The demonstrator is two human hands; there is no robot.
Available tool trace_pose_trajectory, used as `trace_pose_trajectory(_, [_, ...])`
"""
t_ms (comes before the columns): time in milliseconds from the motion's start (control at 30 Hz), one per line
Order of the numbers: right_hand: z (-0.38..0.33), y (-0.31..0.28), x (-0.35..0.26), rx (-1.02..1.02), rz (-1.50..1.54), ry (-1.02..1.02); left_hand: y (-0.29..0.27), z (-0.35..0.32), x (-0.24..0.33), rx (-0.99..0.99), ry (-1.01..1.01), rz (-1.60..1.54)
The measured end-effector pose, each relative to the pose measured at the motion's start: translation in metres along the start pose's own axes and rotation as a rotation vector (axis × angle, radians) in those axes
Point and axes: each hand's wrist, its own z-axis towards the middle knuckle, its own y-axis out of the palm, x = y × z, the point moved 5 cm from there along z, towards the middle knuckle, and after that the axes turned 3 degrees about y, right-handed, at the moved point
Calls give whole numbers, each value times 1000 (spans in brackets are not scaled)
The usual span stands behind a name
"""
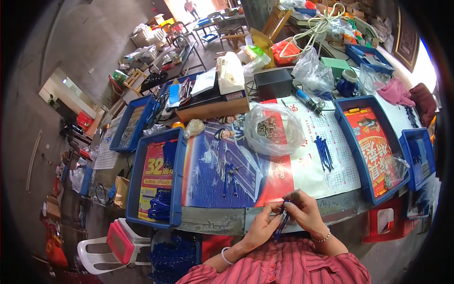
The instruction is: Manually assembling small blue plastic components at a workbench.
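At the table's near edge, my left hand (265,224) and my right hand (304,213) meet, fingers pinched together. Between them is a dark blue cord strap (279,230) with a small shiny metal part, its end hanging down. A few similar straps (230,178) lie on the poster ahead. Farther right, a row of blue straps (324,154) rests on a calendar sheet (341,175). Beyond my hands sits a clear plastic bag (294,141), its mouth rolled open around many small metal pieces (267,129). Fine detail at my fingertips is hidden.
A blue tray (178,189) at left holds a pile of blue straps (160,204). Another blue tray (346,135) stands at right. Farther back are a cardboard box (213,110), a black box (273,84) and an electric screwdriver (306,100). A white chair (90,251) is at lower left.
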Motion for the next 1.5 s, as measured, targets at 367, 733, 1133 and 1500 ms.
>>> trace_pose_trajectory(367, [-1,-3,11,-130,-46,84,-18,-1,-3,-39,-187,116])
trace_pose_trajectory(733, [-19,-18,52,-59,-801,-270,-33,20,-39,-117,96,866])
trace_pose_trajectory(1133, [-8,-8,52,-165,-939,-271,-27,30,-24,-157,469,1307])
trace_pose_trajectory(1500, [3,25,70,-128,-893,-365,-59,16,-26,-291,546,1406])
